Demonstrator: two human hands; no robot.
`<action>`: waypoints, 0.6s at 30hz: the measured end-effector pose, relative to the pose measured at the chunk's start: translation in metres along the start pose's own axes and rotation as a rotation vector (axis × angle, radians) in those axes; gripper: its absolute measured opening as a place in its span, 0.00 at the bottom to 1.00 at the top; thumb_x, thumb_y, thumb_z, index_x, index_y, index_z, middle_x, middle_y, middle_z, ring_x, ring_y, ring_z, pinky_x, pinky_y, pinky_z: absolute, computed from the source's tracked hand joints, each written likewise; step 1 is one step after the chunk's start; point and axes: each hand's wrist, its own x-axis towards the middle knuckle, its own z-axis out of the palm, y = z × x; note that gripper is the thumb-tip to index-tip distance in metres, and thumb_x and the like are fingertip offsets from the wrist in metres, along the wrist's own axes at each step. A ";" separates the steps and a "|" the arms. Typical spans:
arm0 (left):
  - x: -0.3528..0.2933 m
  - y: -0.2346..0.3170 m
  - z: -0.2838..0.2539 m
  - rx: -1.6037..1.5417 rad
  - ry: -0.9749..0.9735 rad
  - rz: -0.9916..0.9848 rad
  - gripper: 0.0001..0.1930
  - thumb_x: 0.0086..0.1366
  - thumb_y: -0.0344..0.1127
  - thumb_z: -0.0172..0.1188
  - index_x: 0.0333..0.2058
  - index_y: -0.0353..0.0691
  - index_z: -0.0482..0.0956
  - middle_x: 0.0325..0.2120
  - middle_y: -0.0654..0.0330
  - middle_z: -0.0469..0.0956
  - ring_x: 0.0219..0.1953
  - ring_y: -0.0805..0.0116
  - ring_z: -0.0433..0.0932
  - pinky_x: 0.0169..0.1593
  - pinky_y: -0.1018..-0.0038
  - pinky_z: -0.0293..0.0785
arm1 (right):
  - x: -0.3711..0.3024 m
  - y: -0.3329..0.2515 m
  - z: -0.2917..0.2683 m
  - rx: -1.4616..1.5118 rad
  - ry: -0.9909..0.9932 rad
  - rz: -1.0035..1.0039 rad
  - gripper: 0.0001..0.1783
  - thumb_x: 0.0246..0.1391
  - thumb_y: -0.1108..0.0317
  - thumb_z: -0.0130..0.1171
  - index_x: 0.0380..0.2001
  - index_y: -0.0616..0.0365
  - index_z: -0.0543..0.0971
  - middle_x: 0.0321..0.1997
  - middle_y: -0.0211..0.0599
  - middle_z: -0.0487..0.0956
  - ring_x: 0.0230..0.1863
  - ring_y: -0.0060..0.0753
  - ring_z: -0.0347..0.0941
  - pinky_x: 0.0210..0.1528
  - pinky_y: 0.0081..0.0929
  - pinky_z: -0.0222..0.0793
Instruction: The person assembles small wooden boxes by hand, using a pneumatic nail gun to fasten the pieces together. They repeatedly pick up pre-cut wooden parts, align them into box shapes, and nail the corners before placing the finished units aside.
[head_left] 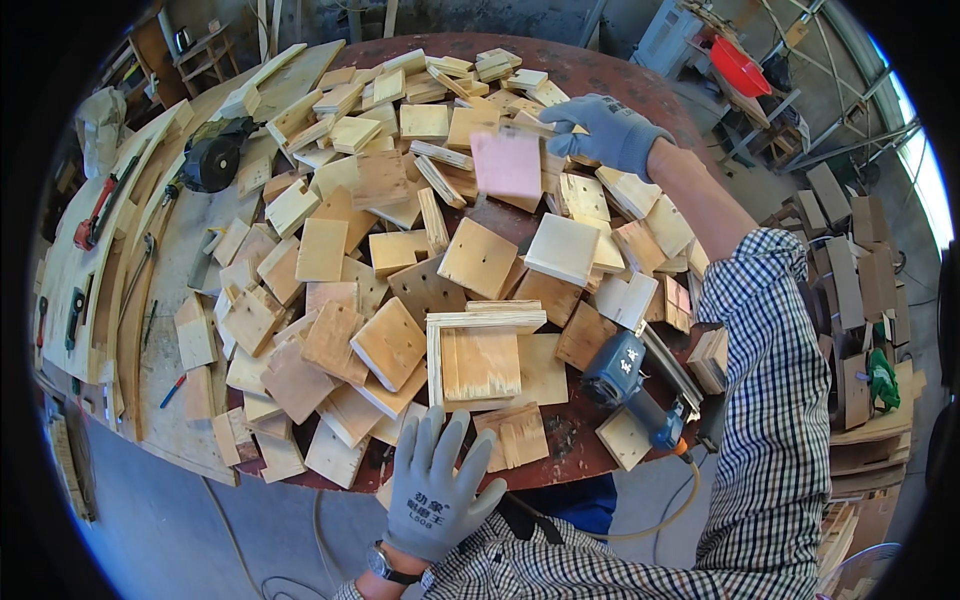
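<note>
My left hand (435,490), in a grey work glove, is open with its fingers spread at the table's near edge. Just beyond its fingertips lies a square wooden block (480,365) with pale plywood strips along its left and far edges. My right hand (610,130), gloved alike, reaches over the far right of the heap of wooden blocks (480,255). Its fingers are apart, and I see nothing held between them. Left of those fingers is a pinkish square block (507,165), slightly blurred. A blue nail gun (615,370) rests on blocks right of the stripped piece.
The blocks cover most of the dark red table (600,75). An air hose (660,520) hangs from the nail gun over the near edge. On the left board lie a black tape measure (212,160) and a red-handled tool (95,215). Stacked wood pieces (860,270) stand right.
</note>
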 end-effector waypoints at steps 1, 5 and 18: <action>0.001 0.000 0.000 -0.003 0.010 0.008 0.33 0.51 0.48 0.78 0.55 0.43 0.81 0.62 0.47 0.70 0.70 0.37 0.65 0.70 0.38 0.63 | 0.001 0.006 0.000 0.004 -0.039 0.059 0.27 0.65 0.55 0.69 0.63 0.53 0.81 0.48 0.39 0.87 0.53 0.44 0.81 0.60 0.40 0.75; 0.001 0.000 0.001 -0.026 0.023 0.024 0.33 0.51 0.47 0.78 0.55 0.42 0.81 0.62 0.46 0.71 0.69 0.37 0.66 0.70 0.37 0.63 | -0.018 -0.012 -0.011 -0.005 0.037 0.355 0.25 0.67 0.59 0.65 0.63 0.56 0.81 0.54 0.44 0.88 0.53 0.44 0.85 0.59 0.37 0.78; -0.005 -0.004 0.007 -0.033 0.095 0.018 0.37 0.52 0.42 0.77 0.62 0.42 0.78 0.67 0.47 0.69 0.73 0.37 0.63 0.74 0.40 0.59 | -0.199 -0.234 0.022 -0.209 0.586 0.042 0.25 0.53 0.67 0.74 0.56 0.51 0.86 0.50 0.34 0.79 0.57 0.45 0.76 0.68 0.48 0.69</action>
